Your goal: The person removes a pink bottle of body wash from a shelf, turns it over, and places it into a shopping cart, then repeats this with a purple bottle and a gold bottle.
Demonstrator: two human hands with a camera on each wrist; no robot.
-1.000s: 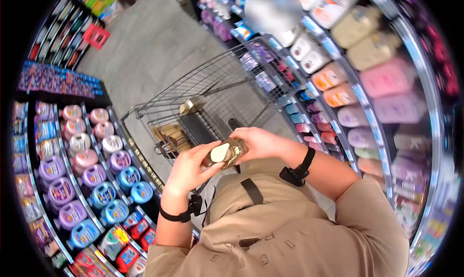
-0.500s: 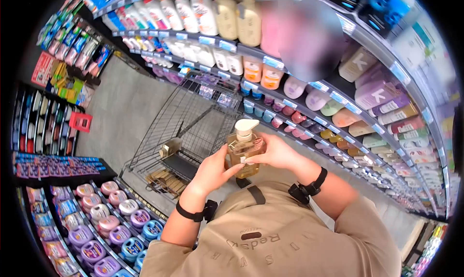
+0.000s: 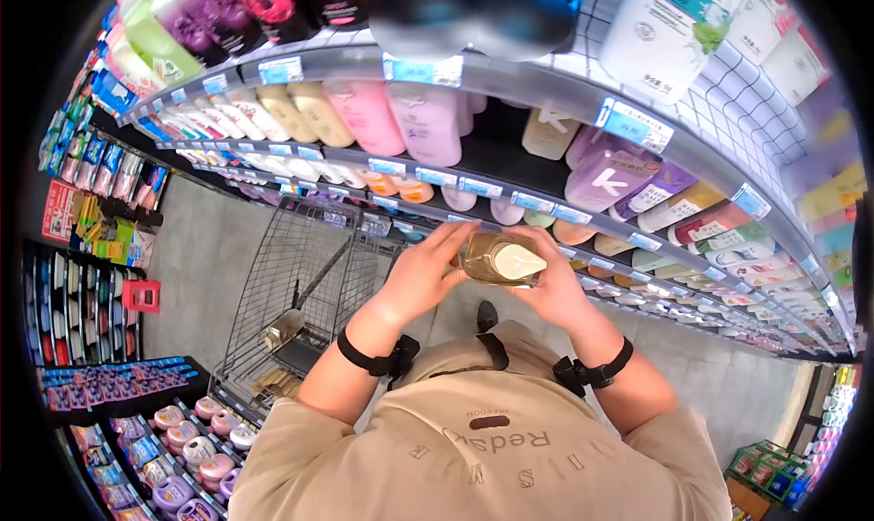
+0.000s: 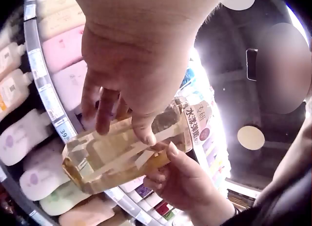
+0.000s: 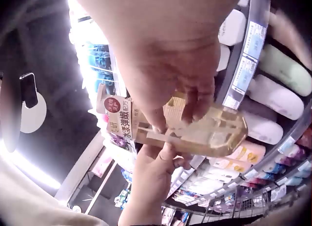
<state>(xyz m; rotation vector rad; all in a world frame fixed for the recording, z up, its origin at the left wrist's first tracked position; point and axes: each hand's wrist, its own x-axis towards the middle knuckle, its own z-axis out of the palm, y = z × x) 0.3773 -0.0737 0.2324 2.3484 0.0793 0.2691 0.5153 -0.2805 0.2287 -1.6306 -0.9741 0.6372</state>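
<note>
Both hands hold a clear pump bottle (image 3: 487, 250) of amber liquid in front of the body. Its cream pump head (image 3: 517, 262) points up towards the head camera. The left hand (image 3: 421, 273) grips one side, its thumb on the front face and its fingers round the back. On the opposite side, the right hand (image 3: 555, 283) holds the bottle, with thumb and fingers bent about it. A wide label (image 5: 119, 118) with a round red mark wraps the bottle near its neck. In the left wrist view both thumbs meet near a pale strip (image 4: 139, 155) on the bottle.
A long shelf (image 3: 510, 189) of bottles curves across the front, price tags along its edges. Left of the person stands a wire shopping cart (image 3: 273, 280) with a bottle-like item (image 3: 284, 330) inside. Purple, pink and white bottles (image 3: 196, 453) fill a display at lower left.
The view has turned right, from the aisle to face the shelf, and the cart now sits further left. Both hands keep hold of the bottle, which stood more side-on half a second ago.
</note>
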